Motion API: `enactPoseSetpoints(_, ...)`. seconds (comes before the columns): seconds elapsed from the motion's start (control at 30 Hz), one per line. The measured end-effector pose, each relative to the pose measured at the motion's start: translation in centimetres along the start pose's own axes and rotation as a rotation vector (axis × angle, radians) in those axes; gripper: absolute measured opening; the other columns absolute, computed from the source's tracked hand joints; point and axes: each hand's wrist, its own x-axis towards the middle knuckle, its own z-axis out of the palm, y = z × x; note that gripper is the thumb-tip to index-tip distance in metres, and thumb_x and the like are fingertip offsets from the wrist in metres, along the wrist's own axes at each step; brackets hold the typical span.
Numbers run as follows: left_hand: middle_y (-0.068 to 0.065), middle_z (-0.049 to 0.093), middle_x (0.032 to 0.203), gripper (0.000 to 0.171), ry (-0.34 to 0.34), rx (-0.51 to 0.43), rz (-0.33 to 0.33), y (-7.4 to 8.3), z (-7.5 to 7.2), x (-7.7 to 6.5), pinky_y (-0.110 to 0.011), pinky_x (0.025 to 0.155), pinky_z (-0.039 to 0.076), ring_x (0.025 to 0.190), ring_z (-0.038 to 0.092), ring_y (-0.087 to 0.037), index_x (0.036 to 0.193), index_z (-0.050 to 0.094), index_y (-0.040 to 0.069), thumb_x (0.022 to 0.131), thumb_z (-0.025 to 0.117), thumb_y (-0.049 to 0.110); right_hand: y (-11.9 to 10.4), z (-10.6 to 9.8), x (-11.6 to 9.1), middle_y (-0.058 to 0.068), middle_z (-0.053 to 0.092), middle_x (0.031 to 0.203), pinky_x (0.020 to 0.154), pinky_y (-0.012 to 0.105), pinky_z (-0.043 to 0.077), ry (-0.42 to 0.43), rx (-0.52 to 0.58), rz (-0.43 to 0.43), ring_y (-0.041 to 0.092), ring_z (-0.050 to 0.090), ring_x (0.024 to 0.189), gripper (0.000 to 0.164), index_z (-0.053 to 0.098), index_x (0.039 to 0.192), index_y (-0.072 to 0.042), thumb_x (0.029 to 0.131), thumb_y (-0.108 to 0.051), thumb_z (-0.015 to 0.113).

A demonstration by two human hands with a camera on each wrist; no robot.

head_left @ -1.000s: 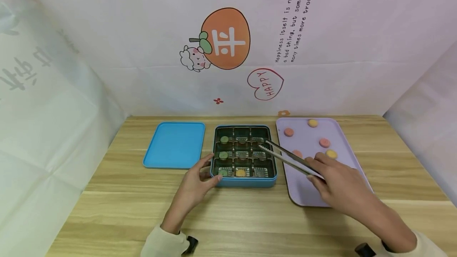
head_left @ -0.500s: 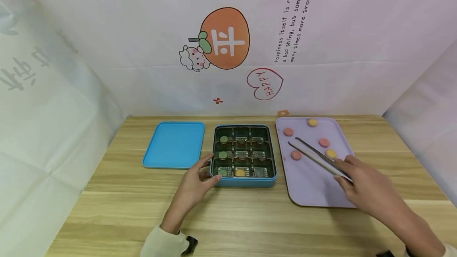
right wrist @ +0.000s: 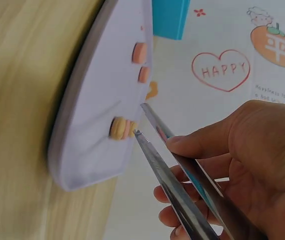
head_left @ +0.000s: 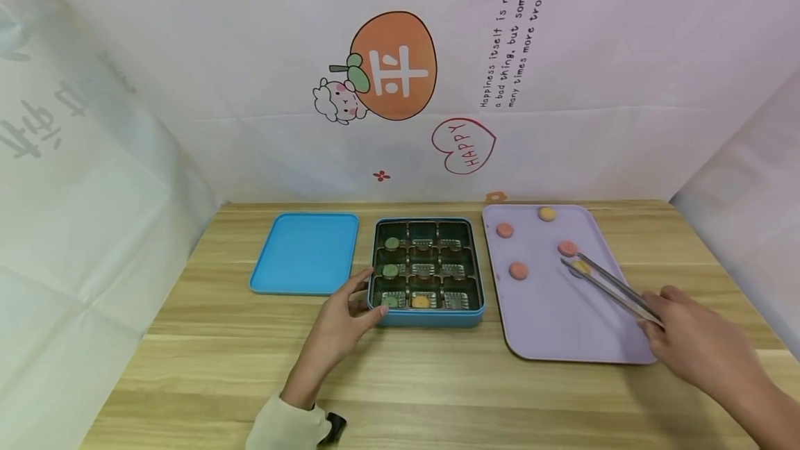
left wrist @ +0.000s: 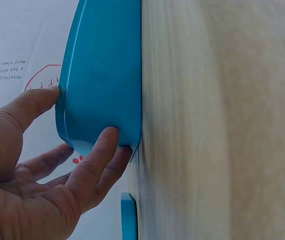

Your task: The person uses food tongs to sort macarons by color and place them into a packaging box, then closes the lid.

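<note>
My right hand (head_left: 700, 335) holds metal tongs (right wrist: 170, 192), thumb on one arm and fingers on the other. Their toothed tips are apart, over a small yellow macaron-like sweet (head_left: 581, 267) on the lilac tray (head_left: 562, 328); in the right wrist view nothing sits between the tips. My left hand (head_left: 340, 321) holds the near left corner of a blue square box (head_left: 431, 318), thumb at the rim and fingers along the side (left wrist: 98, 105). Inside, a clear divided insert holds green sweets (head_left: 390, 271) down the left column and a yellow sweet (head_left: 421, 302) in the front middle compartment.
Pink sweets (head_left: 518, 270) and another yellow sweet (head_left: 547, 214) lie spread on the tray, right of the box. A blue lid (head_left: 306, 253) lies left of the box. A printed white cloth (head_left: 269, 151) hangs behind the wooden table (head_left: 400, 394).
My right hand has carried the tongs rightward from above the box, across the tray, to the yellow sweet near its right side. The left hand and box stay in place.
</note>
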Motion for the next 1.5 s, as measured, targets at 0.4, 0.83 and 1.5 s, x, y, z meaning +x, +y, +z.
enactPoseSetpoints(0.4, -0.018, 0.054, 0.155, 0.071, -0.001, 0.001, -0.006, 0.0, 0.0, 0.0, -0.045, 0.087, 0.061, 0.125, 0.067, -0.038, 0.159, 0.047, 0.020, 0.096, 0.079, 0.023, 0.7, 0.4, 0.0, 0.009, 0.056, 0.087, 0.052, 0.042, 0.041, -0.106, 0.009, 0.052, 0.021, 0.051, 0.065, 0.024, 0.068, 0.112, 0.006, 0.092, -0.008, 0.069)
enactPoseSetpoints(0.83, -0.019, 0.052, 0.156, 0.071, -0.003, -0.002, -0.008, 0.0, 0.0, 0.1, -0.046, 0.088, 0.061, 0.127, 0.066, -0.039, 0.159, 0.047, 0.021, 0.096, 0.080, 0.023, 0.8, 0.6, 0.0, 0.006, 0.054, 0.084, 0.051, 0.042, 0.039, -0.058, 0.022, 0.037, 0.022, 0.049, 0.064, 0.010, 0.068, 0.100, -0.003, 0.090, -0.005, 0.068)
enactPoseSetpoints(1.5, -0.020, 0.054, 0.154, 0.071, -0.001, -0.001, 0.000, -0.1, 0.0, 0.0, -0.045, 0.087, 0.061, 0.125, 0.067, -0.039, 0.159, 0.048, 0.021, 0.096, 0.080, 0.024, -3.3, -0.4, 0.0, -0.004, 0.046, 0.079, 0.047, 0.031, 0.030, 0.153, 0.031, -0.085, 0.007, 0.037, 0.059, 0.020, 0.072, 0.104, -0.006, 0.085, -0.007, 0.077)
